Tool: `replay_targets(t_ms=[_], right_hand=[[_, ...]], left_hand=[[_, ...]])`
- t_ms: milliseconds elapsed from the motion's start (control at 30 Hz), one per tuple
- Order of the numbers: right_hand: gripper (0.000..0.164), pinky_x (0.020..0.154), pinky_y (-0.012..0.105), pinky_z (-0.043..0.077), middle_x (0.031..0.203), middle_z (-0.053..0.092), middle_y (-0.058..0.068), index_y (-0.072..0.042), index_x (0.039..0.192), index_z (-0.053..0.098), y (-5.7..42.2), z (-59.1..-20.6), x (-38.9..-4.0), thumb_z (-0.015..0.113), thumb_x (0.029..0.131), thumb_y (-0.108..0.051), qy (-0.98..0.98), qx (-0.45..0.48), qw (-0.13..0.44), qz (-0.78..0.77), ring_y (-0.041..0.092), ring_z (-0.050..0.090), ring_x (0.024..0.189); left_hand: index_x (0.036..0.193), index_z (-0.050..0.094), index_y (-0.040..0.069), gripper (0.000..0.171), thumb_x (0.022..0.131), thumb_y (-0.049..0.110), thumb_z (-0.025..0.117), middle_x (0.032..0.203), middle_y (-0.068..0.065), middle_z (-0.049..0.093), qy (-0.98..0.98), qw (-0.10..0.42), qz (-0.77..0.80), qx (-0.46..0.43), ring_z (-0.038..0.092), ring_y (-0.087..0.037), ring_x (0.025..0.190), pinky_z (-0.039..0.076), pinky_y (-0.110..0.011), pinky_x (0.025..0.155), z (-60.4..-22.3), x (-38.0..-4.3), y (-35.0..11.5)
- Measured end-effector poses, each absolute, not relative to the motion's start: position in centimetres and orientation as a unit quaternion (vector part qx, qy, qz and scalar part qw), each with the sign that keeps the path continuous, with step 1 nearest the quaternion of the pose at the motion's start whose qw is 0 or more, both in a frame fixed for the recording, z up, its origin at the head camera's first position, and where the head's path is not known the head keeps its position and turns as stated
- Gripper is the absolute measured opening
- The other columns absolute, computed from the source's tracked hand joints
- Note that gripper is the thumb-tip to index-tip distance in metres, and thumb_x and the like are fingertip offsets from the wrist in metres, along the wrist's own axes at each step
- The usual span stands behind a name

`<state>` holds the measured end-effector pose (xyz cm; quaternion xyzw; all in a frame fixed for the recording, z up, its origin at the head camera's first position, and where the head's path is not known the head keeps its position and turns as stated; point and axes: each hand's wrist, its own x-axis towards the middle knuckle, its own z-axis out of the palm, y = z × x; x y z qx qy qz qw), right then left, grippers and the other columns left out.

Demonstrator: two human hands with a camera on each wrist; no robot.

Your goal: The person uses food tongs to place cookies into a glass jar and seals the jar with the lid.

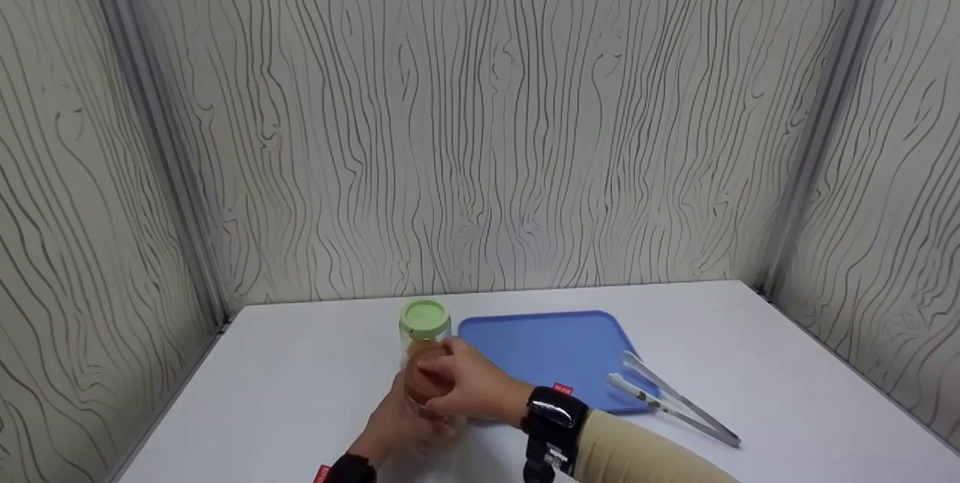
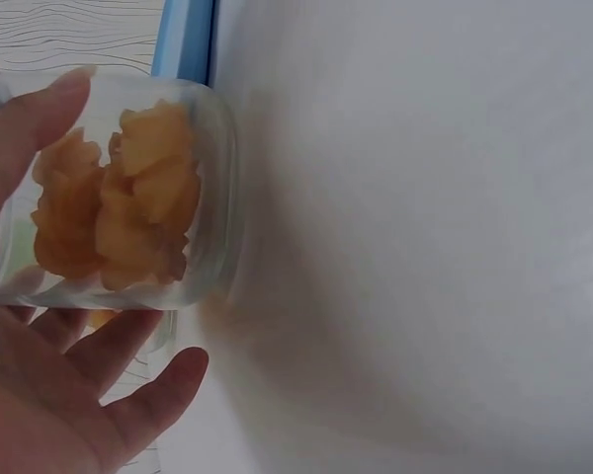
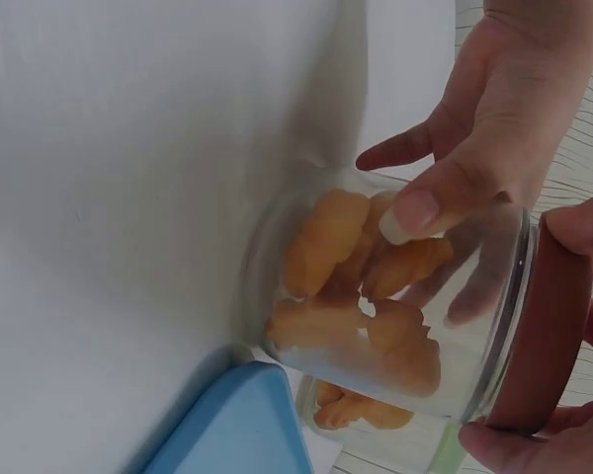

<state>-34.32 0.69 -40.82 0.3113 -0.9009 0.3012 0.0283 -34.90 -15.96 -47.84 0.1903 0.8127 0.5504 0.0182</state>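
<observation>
A clear glass jar [image 3: 361, 296] with a reddish-brown lid [image 3: 546, 331] holds several orange-brown, lumpy pieces, perhaps small pastries. My left hand [image 1: 394, 419] grips its glass side, with the thumb [image 2: 54, 109] across the near wall in the left wrist view. From above, the fingers and thumb of my right hand [image 1: 480, 382] grip the brown lid's rim. The lid sits on the jar's mouth. Whether the jar's base touches the table cannot be told. Just behind stands a second glass jar with a green lid [image 1: 424, 316], similar pieces inside, partly hidden by my hands.
A blue tray [image 1: 540, 348] lies on the white table [image 1: 277, 385], right of the jars. Metal tongs [image 1: 697, 415] with whitish tips rest partly over its right front corner, tips spread. Wood-grain-patterned panels [image 1: 480, 115] enclose the table at the back and both sides.
</observation>
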Motion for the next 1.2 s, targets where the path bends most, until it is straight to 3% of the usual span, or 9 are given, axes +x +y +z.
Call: replay_targets(t_ms=[267,567,733,867,1000,1200], right_hand=[[0.036,0.078,0.027,0.048,0.122,0.049,0.009,-0.026,0.107,0.072,0.2,-40.8,-34.2,0.080,0.072,-0.022,-0.916,0.292,0.028,0.272,0.016,0.052,0.100],[0.042,0.066,0.028,0.047,0.101,0.045,0.004,-0.022,0.111,0.071,-0.2,-40.6,-33.8,0.082,0.071,-0.033,-0.935,0.257,0.048,0.238,0.017,0.049,0.089],[0.049,0.065,0.028,0.044,0.096,0.045,0.003,-0.019,0.112,0.070,-0.6,-40.9,-33.7,0.081,0.073,-0.046,-0.943,0.245,0.074,0.215,0.017,0.046,0.088],[0.049,0.079,0.038,0.049,0.116,0.053,0.013,-0.019,0.112,0.069,-0.7,-41.4,-33.6,0.077,0.076,-0.051,-0.946,0.248,0.098,0.186,0.026,0.052,0.102],[0.048,0.092,0.048,0.045,0.140,0.047,0.020,-0.020,0.115,0.068,-0.6,-41.3,-33.6,0.072,0.081,-0.053,-0.950,0.253,0.093,0.158,0.032,0.050,0.114],[0.050,0.090,0.036,0.047,0.136,0.051,0.012,-0.019,0.126,0.064,0.0,-40.0,-33.9,0.070,0.081,-0.040,-0.946,0.286,0.037,0.144,0.022,0.053,0.113]], left_hand=[[0.139,0.025,-0.004,0.096,0.066,0.013,0.085,0.129,-0.016,0.046,0.833,0.027,0.532,0.154,0.047,-0.028,0.109,0.043,-0.043,0.089,-47.9,-34.8,-15.9],[0.143,0.020,-0.005,0.105,0.066,0.016,0.087,0.133,-0.020,0.043,0.829,0.019,0.540,0.146,0.046,-0.030,0.110,0.044,-0.042,0.089,-47.8,-34.6,-15.5],[0.148,0.013,-0.003,0.113,0.065,0.015,0.088,0.139,-0.021,0.037,0.818,0.032,0.555,0.149,0.044,-0.031,0.112,0.047,-0.035,0.080,-48.0,-34.6,-15.6],[0.145,0.017,-0.005,0.106,0.066,0.014,0.087,0.135,-0.021,0.042,0.821,0.019,0.550,0.153,0.047,-0.030,0.110,0.048,-0.037,0.082,-48.1,-34.5,-15.7],[0.144,0.020,-0.007,0.103,0.069,0.017,0.086,0.133,-0.024,0.046,0.835,0.007,0.532,0.140,0.049,-0.031,0.111,0.046,-0.045,0.090,-48.0,-34.4,-15.9],[0.142,0.023,-0.007,0.102,0.066,0.016,0.087,0.133,-0.025,0.046,0.845,0.008,0.522,0.113,0.048,-0.032,0.113,0.042,-0.050,0.096,-47.8,-34.3,-15.7]])
